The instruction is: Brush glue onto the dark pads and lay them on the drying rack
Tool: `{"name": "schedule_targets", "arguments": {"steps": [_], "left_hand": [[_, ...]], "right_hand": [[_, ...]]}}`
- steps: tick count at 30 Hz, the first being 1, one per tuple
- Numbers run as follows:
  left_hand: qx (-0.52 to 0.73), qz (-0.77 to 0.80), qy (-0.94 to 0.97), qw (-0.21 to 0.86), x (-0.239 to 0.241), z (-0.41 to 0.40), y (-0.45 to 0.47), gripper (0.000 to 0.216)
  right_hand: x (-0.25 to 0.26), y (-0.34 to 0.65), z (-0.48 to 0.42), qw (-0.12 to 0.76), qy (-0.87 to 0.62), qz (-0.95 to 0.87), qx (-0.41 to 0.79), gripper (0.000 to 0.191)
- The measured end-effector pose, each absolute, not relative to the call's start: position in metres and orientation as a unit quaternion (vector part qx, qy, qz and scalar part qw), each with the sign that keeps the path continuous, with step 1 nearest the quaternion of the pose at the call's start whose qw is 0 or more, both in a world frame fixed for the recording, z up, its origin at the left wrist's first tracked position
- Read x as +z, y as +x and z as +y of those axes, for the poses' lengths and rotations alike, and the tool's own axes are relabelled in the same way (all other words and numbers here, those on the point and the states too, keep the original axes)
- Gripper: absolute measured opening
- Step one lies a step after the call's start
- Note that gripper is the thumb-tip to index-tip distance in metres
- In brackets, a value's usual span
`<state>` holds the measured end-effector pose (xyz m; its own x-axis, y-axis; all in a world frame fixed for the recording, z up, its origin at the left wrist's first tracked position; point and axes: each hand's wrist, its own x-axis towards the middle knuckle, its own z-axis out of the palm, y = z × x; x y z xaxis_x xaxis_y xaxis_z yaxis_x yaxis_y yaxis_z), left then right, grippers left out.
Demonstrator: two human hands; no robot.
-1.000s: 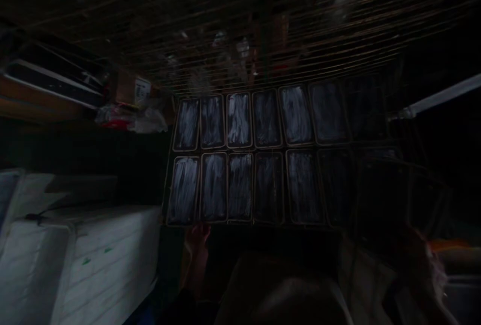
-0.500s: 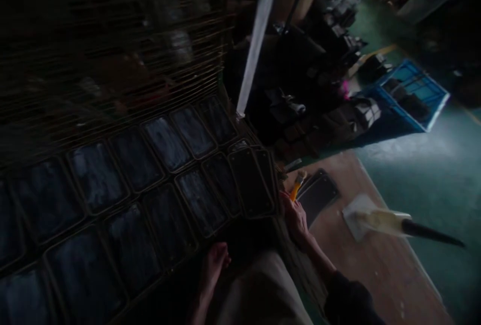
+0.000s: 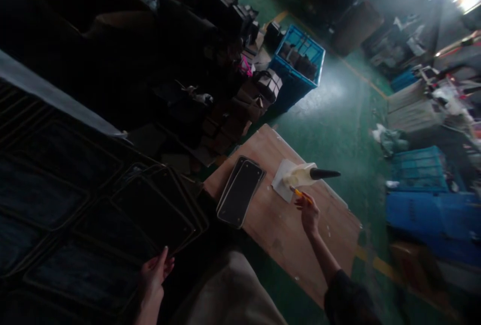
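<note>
My right hand (image 3: 309,215) grips a small brush (image 3: 301,195) with an orange-yellow handle. The brush tip is at the opening of a pale plastic bottle (image 3: 302,176) with a long black nozzle, which lies on its side on a white pad (image 3: 281,181). To the left on the wooden board, dark rounded plates (image 3: 242,192) overlap. My left hand (image 3: 156,271) has its fingers apart, close to the lower corner of a loose dark plate (image 3: 156,212); whether it touches the plate I cannot tell. That plate lies on others in a dim heap.
The wooden board (image 3: 285,237) stands over a green floor. More dark plates (image 3: 48,180) lie in rows at left, beside a pale metal bar (image 3: 60,97). A blue crate (image 3: 296,67) with dark pieces stands beyond. Blue bins (image 3: 428,215) line the right.
My view has swung right. My right hand has carried the brush from beside the plates across to the bottle. My left hand has moved up to the loose plate, its fingers opening.
</note>
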<state>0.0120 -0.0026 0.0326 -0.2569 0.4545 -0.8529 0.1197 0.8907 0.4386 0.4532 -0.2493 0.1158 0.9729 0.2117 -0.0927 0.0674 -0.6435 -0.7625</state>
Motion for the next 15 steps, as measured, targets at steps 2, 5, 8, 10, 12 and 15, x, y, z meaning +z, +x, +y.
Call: {"name": "schedule_targets", "arguments": {"steps": [2,5,8,10,12,15], "left_hand": [[0.137,0.791,0.169,0.571,0.036,-0.001,0.019,0.032],[0.14,0.803,0.147,0.561,0.037,-0.001,0.024,0.026],[0.146,0.808,0.137,0.554,0.035,-0.003,0.025,0.023],[0.149,0.809,0.138,0.551,0.033,-0.005,0.024,0.022],[0.156,0.809,0.139,0.55,0.031,-0.006,0.023,0.021],[0.169,0.811,0.136,0.544,0.029,-0.007,0.023,0.023]], "right_hand": [[0.105,0.482,-0.252,0.413,-0.905,-0.063,0.078,0.06],[0.085,0.515,-0.253,0.399,-0.912,-0.058,0.081,0.061],[0.064,0.537,-0.254,0.382,-0.917,-0.061,0.099,0.062],[0.051,0.547,-0.256,0.372,-0.919,-0.062,0.115,0.063],[0.042,0.553,-0.257,0.363,-0.921,-0.064,0.129,0.065],[0.035,0.558,-0.259,0.35,-0.922,-0.071,0.147,0.066]]}}
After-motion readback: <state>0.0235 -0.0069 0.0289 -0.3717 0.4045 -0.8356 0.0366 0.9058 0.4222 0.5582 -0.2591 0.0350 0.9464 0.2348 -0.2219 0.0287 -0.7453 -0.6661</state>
